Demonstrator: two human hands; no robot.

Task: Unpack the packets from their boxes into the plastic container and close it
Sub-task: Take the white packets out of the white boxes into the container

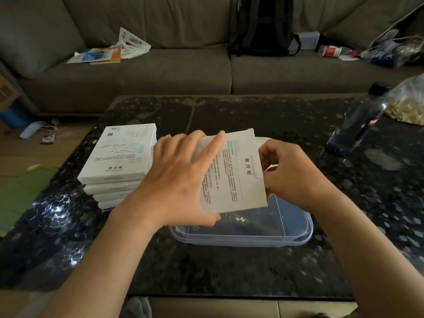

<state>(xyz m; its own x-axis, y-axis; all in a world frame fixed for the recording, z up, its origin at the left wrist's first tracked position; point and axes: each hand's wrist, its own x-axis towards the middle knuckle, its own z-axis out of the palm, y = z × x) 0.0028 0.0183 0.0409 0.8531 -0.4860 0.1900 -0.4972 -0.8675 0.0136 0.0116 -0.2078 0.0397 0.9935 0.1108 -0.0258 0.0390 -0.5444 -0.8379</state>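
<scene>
Progress: early | my left hand (181, 177) grips a box (231, 171) over the container (241, 241); right hand (291, 171) pinches its end | container looks empty, unlidded | stack (119, 154) left to unpack

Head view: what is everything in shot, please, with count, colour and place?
plastic container: one, clear, table centre
held box: one, white, above the plastic container
stacked boxes: at least four, white, table left
bottle: one, dark, table right
bag: one, clear, table far right
table: one, black speckled
sofa: one, grey, behind table
backpack: one, black, on sofa
left hand: one, grips held box
right hand: one, fingers pinch its right edge
</scene>
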